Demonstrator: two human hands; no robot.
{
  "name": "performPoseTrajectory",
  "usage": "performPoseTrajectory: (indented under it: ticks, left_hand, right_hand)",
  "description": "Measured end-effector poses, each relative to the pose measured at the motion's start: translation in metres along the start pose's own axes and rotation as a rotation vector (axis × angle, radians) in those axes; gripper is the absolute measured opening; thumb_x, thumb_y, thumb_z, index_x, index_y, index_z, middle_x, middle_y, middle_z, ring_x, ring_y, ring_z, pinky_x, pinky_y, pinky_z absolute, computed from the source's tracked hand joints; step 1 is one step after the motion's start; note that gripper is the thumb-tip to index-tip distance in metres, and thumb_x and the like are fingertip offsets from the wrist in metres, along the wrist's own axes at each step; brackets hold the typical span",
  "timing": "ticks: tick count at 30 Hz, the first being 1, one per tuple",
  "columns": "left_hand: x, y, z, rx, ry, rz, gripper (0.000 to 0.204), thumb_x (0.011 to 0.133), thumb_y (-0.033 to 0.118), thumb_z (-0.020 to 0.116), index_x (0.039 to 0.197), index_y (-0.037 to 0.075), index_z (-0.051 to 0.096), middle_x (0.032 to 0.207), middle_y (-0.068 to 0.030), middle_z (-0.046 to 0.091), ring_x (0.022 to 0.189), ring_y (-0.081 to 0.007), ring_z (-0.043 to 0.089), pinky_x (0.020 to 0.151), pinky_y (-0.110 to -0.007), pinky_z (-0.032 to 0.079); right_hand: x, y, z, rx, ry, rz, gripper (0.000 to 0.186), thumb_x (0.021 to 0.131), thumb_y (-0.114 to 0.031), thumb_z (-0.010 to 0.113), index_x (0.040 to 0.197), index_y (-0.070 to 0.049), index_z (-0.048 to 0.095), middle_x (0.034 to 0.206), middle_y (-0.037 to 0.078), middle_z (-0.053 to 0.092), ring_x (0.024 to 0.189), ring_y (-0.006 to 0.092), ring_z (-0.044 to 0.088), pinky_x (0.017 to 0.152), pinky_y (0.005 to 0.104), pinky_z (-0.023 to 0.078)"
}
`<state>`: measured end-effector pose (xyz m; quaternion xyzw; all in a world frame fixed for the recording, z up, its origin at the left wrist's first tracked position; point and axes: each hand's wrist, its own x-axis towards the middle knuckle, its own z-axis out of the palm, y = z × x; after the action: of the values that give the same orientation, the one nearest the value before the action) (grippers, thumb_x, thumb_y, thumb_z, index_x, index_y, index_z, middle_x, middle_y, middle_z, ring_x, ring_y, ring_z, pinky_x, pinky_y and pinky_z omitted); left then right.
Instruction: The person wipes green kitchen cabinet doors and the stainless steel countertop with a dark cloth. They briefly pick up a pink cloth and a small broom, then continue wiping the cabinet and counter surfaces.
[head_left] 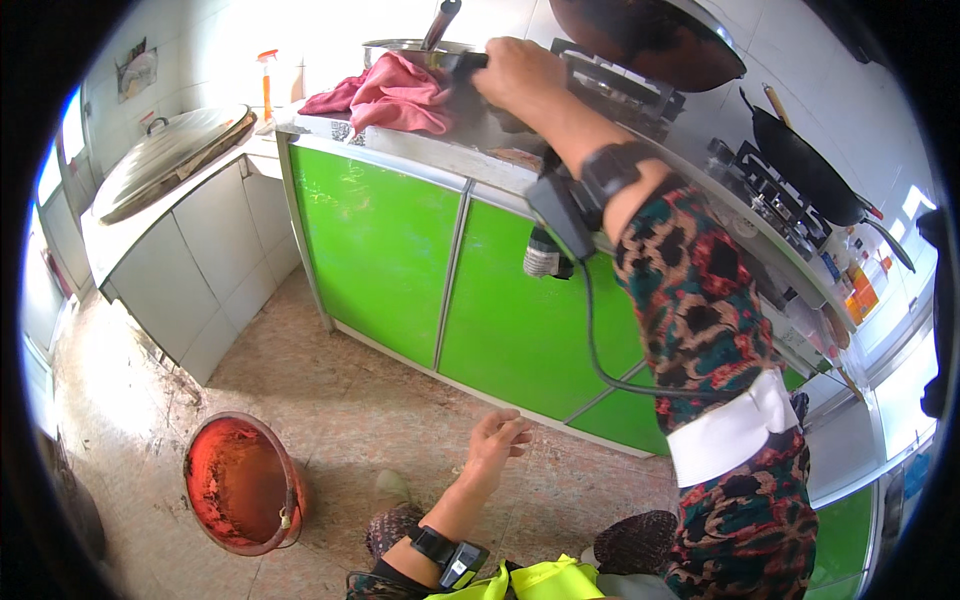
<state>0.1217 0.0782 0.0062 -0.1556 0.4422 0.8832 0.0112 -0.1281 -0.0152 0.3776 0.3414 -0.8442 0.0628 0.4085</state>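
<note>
My right hand (520, 72) reaches across the counter, its fingers closed round the end of a black handle. That handle runs left to a shiny metal pan (385, 45), mostly hidden behind a crumpled pink cloth (405, 92). A dark-handled utensil (441, 24) leans up out of the pan. Low in front of the green cabinet (375, 220), my left hand (492, 443) hangs in the air with loosely curled fingers apart, holding nothing.
A red bucket (238, 480) stands on the floor at left. A large domed lid (165, 160) covers the tiled stove, near an orange spray bottle (267, 80). Gas burners (620, 90), a big wok (650, 40) and a black pan (805, 165) line the right-hand counter. A cable hangs by my right arm.
</note>
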Motion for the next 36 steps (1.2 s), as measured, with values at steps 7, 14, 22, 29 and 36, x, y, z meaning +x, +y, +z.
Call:
performPoseTrajectory:
  ticks: [7, 14, 22, 29, 36]
  left_hand:
    - [0.003, 0.001, 0.000, -0.026, 0.057, 0.008, 0.044, 0.087, 0.027, 0.065, 0.118, -0.002, 0.055, 0.097, -0.0085, 0.066, 0.085, -0.0167, 0.063, 0.069, -0.030, 0.049]
    - [0.001, 0.004, -0.005, 0.005, 0.069, 0.030, 0.036, 0.088, 0.028, 0.064, 0.113, 0.003, 0.057, 0.098, -0.0079, 0.066, 0.083, -0.0169, 0.064, 0.069, -0.031, 0.050]
    - [0.002, 0.004, -0.012, 0.075, 0.081, 0.063, 0.030, 0.091, 0.029, 0.062, 0.110, 0.006, 0.056, 0.100, -0.0083, 0.068, 0.086, -0.0175, 0.066, 0.067, -0.030, 0.050]
    - [0.001, 0.010, -0.011, 0.102, 0.086, 0.057, 0.032, 0.090, 0.029, 0.061, 0.112, 0.005, 0.057, 0.100, -0.0087, 0.067, 0.086, -0.0182, 0.067, 0.068, -0.030, 0.050]
    - [0.008, 0.003, -0.005, 0.105, 0.029, 0.033, 0.025, 0.091, 0.026, 0.061, 0.106, 0.007, 0.058, 0.099, -0.0082, 0.068, 0.085, -0.0185, 0.067, 0.066, -0.030, 0.051]
  right_hand:
    - [-0.010, 0.009, 0.002, -0.072, -0.009, -0.143, 0.027, 0.077, -0.028, 0.062, 0.098, -0.012, 0.069, 0.098, 0.014, 0.069, 0.095, 0.0335, 0.066, 0.081, 0.0455, 0.053]
    - [-0.054, 0.048, -0.023, -0.268, 0.038, -0.256, 0.025, 0.079, -0.019, 0.061, 0.102, -0.010, 0.063, 0.104, 0.013, 0.064, 0.098, 0.0355, 0.063, 0.080, 0.0473, 0.053]
    - [-0.051, 0.048, -0.012, -0.371, 0.124, -0.339, 0.011, 0.077, -0.011, 0.060, 0.087, -0.007, 0.064, 0.087, 0.014, 0.066, 0.081, 0.0339, 0.068, 0.068, 0.0433, 0.056]
    - [-0.051, 0.045, -0.024, -0.323, 0.039, -0.373, 0.014, 0.077, -0.010, 0.058, 0.086, -0.003, 0.067, 0.086, 0.018, 0.069, 0.079, 0.0339, 0.070, 0.069, 0.0427, 0.056]
    - [-0.052, 0.043, -0.029, -0.258, -0.014, -0.361, 0.015, 0.075, -0.009, 0.061, 0.087, -0.003, 0.067, 0.087, 0.017, 0.070, 0.080, 0.0341, 0.070, 0.070, 0.0446, 0.056]
